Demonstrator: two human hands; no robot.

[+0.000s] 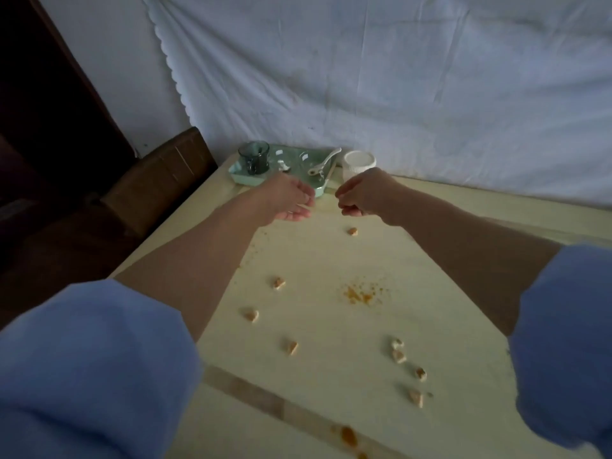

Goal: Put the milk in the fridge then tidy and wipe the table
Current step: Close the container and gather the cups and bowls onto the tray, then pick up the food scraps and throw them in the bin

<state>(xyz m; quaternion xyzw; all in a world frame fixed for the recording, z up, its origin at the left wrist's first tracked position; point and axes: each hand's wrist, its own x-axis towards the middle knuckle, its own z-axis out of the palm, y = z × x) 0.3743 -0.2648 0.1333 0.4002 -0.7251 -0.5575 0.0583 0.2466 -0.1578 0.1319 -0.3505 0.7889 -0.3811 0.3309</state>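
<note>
The pale table [331,253] carries several scattered food crumbs [279,282] and a patch of orange powder [361,294]. My left hand [291,200] reaches out palm up and cupped, just in front of a mint green tray [241,178]. Beside it, my right hand [361,197] has its fingers curled and pinched together; whether a crumb is in them is hidden. One crumb [352,231] lies just below the right hand. No milk is in view.
On the tray stand a dark glass mug [254,157] and a white spoon [326,160]. A white ribbed cup [359,164] sits to the tray's right. An orange smear [349,437] marks the near edge. A brown chair [159,180] stands at the left, with a white cloth behind.
</note>
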